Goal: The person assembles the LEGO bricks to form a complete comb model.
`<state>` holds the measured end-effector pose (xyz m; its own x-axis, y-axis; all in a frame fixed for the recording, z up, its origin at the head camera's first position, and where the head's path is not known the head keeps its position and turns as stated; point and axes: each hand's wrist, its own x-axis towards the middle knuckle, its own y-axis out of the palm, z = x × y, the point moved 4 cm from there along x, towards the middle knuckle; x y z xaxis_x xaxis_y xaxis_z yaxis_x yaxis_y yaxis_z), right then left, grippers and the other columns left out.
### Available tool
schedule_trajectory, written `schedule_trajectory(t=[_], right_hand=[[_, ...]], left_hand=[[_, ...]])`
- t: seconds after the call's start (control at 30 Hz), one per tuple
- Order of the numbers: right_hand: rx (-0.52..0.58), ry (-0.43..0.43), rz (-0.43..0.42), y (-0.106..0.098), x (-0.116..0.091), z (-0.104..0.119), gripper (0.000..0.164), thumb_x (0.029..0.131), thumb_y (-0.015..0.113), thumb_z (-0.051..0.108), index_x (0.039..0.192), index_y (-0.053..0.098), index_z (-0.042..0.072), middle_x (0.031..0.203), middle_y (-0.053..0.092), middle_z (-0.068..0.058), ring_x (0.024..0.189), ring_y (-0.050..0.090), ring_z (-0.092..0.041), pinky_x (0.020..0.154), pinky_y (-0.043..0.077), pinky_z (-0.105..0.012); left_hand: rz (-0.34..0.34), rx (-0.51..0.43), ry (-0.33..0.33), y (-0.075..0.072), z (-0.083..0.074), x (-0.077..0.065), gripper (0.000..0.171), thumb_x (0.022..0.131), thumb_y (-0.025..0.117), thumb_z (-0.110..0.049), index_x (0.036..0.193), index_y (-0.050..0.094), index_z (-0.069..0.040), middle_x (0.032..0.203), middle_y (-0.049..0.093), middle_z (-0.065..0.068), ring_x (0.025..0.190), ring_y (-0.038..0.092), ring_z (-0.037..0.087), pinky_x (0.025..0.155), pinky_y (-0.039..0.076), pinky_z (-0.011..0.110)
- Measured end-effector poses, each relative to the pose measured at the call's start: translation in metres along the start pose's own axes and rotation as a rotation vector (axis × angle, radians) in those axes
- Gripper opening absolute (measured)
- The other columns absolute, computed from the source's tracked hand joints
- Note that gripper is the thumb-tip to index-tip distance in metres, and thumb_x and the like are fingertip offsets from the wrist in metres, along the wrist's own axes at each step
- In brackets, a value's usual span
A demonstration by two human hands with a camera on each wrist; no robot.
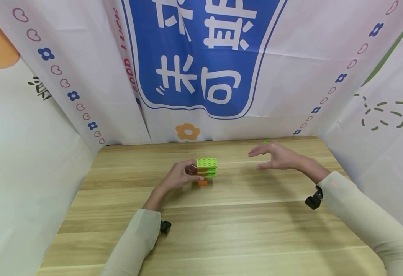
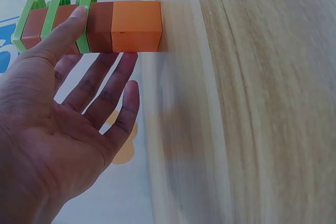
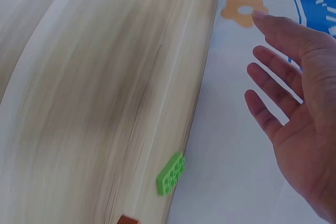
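A printed cloth (image 1: 198, 76) is hung as a backdrop beyond both hands, and below them a wooden table (image 1: 222, 230) is spread. The right hand (image 1: 277, 155) is held above the table with its fingers spread and gently curved, the thumb well apart from them, and nothing is grasped. By the left hand (image 1: 182, 174), a stack of blocks (image 1: 207, 171) is held lightly between the thumb on the near side and the fingers behind; its base appears to be rested on the table. The step in hand is judged to be the steadying of the stack between additions. For the next move, a loose piece would seem to be needed in the right hand, to be aligned over the top studs and pressed down while the left side is kept firm. In the stack, three green plates (image 2: 54, 11) are counted, overhanging to the right of the left hand, with three brown blocks (image 2: 100, 24) set alternately beneath them and one orange block (image 2: 136, 19) lowest. One loose green plate (image 3: 171, 174) is seen beyond the right hand, near the table's far edge. One brownish-red piece (image 3: 127, 220) is partly cut off by the right wrist view, so its shape cannot be told.
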<state>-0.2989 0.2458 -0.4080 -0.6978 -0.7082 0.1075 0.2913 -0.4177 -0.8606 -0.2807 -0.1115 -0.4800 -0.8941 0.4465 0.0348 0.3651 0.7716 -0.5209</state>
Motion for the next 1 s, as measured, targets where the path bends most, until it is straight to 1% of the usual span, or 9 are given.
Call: schedule_trajectory(t=[0.07, 0.2, 0.33, 0.53, 0.67, 0.83, 0.93, 1.0], right_hand=[[0.007, 0.023, 0.006, -0.003, -0.004, -0.004, 0.044, 0.087, 0.089, 0.015, 0.129, 0.076, 0.009, 0.134, 0.073, -0.009, 0.131, 0.063, -0.037, 0.106, 0.053, -0.056], [0.006, 0.038, 0.009, -0.006, -0.012, -0.014, 0.046, 0.085, 0.09, 0.012, 0.128, 0.076, 0.008, 0.133, 0.073, -0.01, 0.13, 0.063, -0.038, 0.105, 0.054, -0.056], [0.004, 0.063, 0.02, -0.009, -0.021, -0.025, 0.046, 0.085, 0.091, 0.014, 0.128, 0.076, 0.008, 0.133, 0.073, -0.011, 0.129, 0.064, -0.039, 0.106, 0.053, -0.058], [0.009, 0.133, 0.034, -0.016, -0.035, -0.041, 0.046, 0.085, 0.091, 0.017, 0.128, 0.076, 0.007, 0.135, 0.072, -0.012, 0.132, 0.061, -0.043, 0.109, 0.048, -0.064], [0.019, 0.175, 0.03, -0.022, -0.044, -0.051, 0.046, 0.086, 0.09, 0.016, 0.128, 0.075, 0.006, 0.137, 0.071, -0.015, 0.133, 0.059, -0.045, 0.106, 0.049, -0.065], [0.079, 0.231, 0.03, -0.027, -0.057, -0.067, 0.046, 0.088, 0.088, 0.011, 0.131, 0.074, 0.005, 0.142, 0.067, -0.019, 0.136, 0.056, -0.046, 0.094, 0.059, -0.058], [0.089, 0.234, 0.02, -0.029, -0.063, -0.075, 0.047, 0.087, 0.088, 0.01, 0.131, 0.074, 0.004, 0.142, 0.066, -0.02, 0.131, 0.06, -0.046, 0.087, 0.063, -0.048], [0.072, 0.237, 0.012, -0.031, -0.066, -0.078, 0.047, 0.086, 0.089, 0.01, 0.13, 0.073, 0.002, 0.141, 0.067, -0.02, 0.126, 0.064, -0.045, 0.086, 0.063, -0.045]], left_hand=[[-0.002, -0.004, -0.002, 0.0, 0.0, 0.0, 0.026, 0.09, 0.087, -0.017, 0.108, 0.07, -0.012, 0.113, 0.078, 0.007, 0.102, 0.074, 0.021, 0.092, 0.062, 0.039], [0.0, -0.007, 0.0, 0.0, 0.0, 0.0, 0.026, 0.09, 0.087, -0.017, 0.109, 0.07, -0.012, 0.113, 0.078, 0.007, 0.102, 0.074, 0.021, 0.092, 0.061, 0.039], [0.002, -0.007, 0.002, 0.0, 0.001, 0.0, 0.026, 0.091, 0.087, -0.017, 0.11, 0.07, -0.012, 0.113, 0.078, 0.006, 0.103, 0.074, 0.021, 0.092, 0.061, 0.039], [0.001, -0.013, -0.001, -0.001, 0.0, -0.001, 0.027, 0.09, 0.088, -0.019, 0.109, 0.07, -0.013, 0.112, 0.077, 0.006, 0.1, 0.074, 0.02, 0.091, 0.061, 0.039], [0.003, -0.011, -0.005, -0.001, 0.0, 0.0, 0.027, 0.09, 0.088, -0.02, 0.109, 0.07, -0.013, 0.113, 0.077, 0.006, 0.1, 0.073, 0.02, 0.091, 0.061, 0.039], [0.005, -0.013, 0.001, -0.001, 0.001, 0.0, 0.028, 0.09, 0.088, -0.02, 0.11, 0.07, -0.012, 0.112, 0.077, 0.006, 0.099, 0.073, 0.02, 0.09, 0.061, 0.039], [0.008, -0.017, 0.003, -0.001, 0.0, 0.0, 0.027, 0.089, 0.088, -0.019, 0.109, 0.07, -0.012, 0.111, 0.077, 0.006, 0.099, 0.073, 0.02, 0.089, 0.061, 0.038], [0.008, -0.019, 0.002, -0.001, 0.0, -0.001, 0.027, 0.089, 0.088, -0.019, 0.109, 0.07, -0.013, 0.111, 0.077, 0.005, 0.099, 0.073, 0.019, 0.089, 0.061, 0.038]])
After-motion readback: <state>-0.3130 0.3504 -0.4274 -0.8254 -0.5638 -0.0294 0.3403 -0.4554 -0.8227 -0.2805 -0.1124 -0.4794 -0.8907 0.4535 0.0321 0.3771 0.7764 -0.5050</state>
